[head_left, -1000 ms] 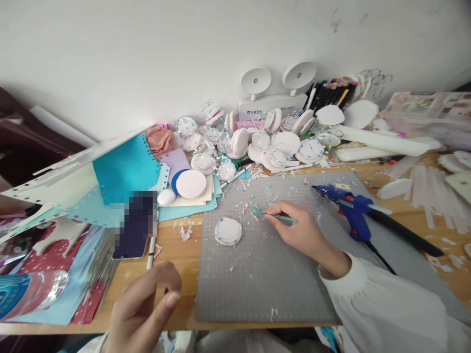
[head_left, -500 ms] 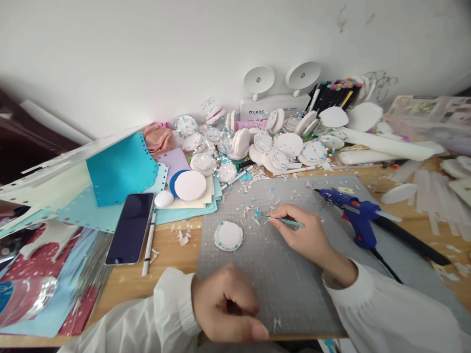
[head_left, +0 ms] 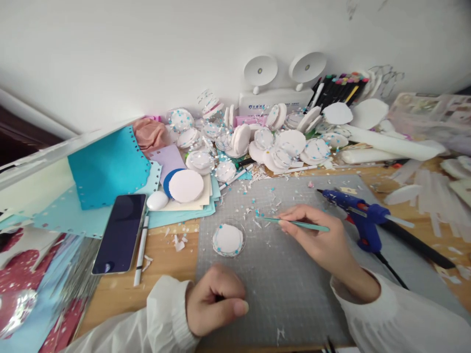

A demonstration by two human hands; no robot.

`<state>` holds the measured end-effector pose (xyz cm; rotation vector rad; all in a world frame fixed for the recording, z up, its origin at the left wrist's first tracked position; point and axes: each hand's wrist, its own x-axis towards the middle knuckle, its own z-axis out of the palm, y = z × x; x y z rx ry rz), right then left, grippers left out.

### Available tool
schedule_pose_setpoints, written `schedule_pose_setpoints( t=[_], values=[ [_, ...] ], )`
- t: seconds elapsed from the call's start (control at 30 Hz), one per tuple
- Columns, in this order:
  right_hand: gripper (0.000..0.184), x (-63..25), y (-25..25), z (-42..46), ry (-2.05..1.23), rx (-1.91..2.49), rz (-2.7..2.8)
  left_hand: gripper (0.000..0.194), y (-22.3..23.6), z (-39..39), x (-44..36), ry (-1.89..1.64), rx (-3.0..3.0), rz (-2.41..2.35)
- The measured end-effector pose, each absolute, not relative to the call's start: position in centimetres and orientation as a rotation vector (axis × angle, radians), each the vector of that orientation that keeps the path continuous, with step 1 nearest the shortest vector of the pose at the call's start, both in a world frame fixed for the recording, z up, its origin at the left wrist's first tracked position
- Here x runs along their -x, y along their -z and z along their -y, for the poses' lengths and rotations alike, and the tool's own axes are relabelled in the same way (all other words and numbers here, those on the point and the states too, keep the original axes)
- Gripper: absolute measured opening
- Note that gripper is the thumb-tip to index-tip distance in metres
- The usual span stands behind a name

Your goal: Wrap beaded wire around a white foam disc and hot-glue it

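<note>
My right hand [head_left: 317, 234] grasps green tweezers [head_left: 300, 224], their tips close to small blue pieces [head_left: 258, 214] on the gray cutting mat [head_left: 274, 274]. My left hand [head_left: 217, 300] is loosely curled at the mat's near side, in front of the white disc [head_left: 228, 239] with blue dots; whether its fingers grip anything I cannot tell.

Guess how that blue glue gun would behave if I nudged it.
The glue gun would likely slide or pivot rather than roll, since it lies on its side with its handle jutting out. The black cord at the handle may tug it. The pale stick poking from its back might catch.
</note>
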<state>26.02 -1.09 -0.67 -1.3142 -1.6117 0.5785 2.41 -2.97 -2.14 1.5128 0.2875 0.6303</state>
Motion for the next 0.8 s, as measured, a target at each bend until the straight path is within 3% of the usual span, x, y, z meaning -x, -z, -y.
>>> schedule_pose_setpoints(
  t=[0.8],
  values=[
    [0.010, -25.5, 2.2, 0.8, -0.436, 1.345, 1.808, 0.055, 2.4, 3.1, -2.4, -0.597, -1.505, -0.269]
  ],
)
